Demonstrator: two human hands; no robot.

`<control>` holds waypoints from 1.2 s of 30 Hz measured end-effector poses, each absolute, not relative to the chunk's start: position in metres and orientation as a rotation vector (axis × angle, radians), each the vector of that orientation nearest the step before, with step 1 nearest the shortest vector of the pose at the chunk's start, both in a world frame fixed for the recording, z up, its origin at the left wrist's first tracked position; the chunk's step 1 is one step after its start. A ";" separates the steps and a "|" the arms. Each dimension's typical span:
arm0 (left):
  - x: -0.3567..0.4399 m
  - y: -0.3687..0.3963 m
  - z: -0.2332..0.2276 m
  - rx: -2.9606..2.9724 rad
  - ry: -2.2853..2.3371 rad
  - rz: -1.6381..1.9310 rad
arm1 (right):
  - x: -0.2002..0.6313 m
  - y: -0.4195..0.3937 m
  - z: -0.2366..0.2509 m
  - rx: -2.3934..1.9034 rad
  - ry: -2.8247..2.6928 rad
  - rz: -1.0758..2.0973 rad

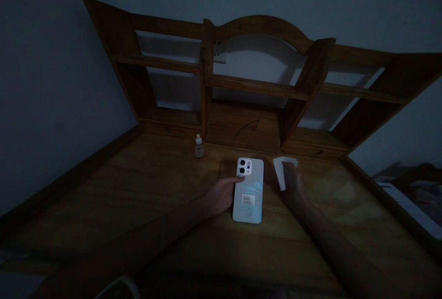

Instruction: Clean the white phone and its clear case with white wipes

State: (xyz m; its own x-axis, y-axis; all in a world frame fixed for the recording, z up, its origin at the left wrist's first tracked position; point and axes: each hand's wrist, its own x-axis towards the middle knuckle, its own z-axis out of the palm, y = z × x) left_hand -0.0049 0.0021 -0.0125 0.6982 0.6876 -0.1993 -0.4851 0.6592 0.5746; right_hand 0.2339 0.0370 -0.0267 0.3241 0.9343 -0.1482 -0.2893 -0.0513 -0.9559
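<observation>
Left hand [223, 194]: clamped on glossy pale rectangular smartphone [249, 185]
Right hand [293, 182]: apart, pinching thin white sheet [280, 172]
Desk [162, 175]: brown wood

Phone [250, 185] sticker [248, 199] & btl [199, 150] txt illegible.

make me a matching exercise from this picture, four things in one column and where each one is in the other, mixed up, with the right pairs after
Things
1. phone
2. small bottle
3. white cloth or tissue
4. socket plate

Places
A. on the wall, seen through an opening in the shelf unit
B. in the right hand's grip
C. standing on the wooden desk, to the left of the other things on this list that are held
D. in the left hand's grip, camera lenses showing

Right pairs: 1-D, 2-C, 3-B, 4-A
</observation>
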 end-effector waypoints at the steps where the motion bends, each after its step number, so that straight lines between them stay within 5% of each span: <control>1: -0.005 0.003 -0.013 0.512 0.421 0.680 | 0.234 0.037 -0.029 -1.244 -0.703 1.128; 36: -0.003 -0.003 -0.023 0.806 0.528 0.753 | 0.229 0.034 -0.036 -1.346 -0.785 1.118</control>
State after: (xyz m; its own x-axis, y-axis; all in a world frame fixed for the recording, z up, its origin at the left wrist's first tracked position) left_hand -0.0031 -0.0029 -0.0225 0.6269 0.7667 -0.1384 -0.3914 0.4636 0.7949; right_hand 0.2290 0.0345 -0.0361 0.3198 0.9333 -0.1632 -0.1633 -0.1154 -0.9798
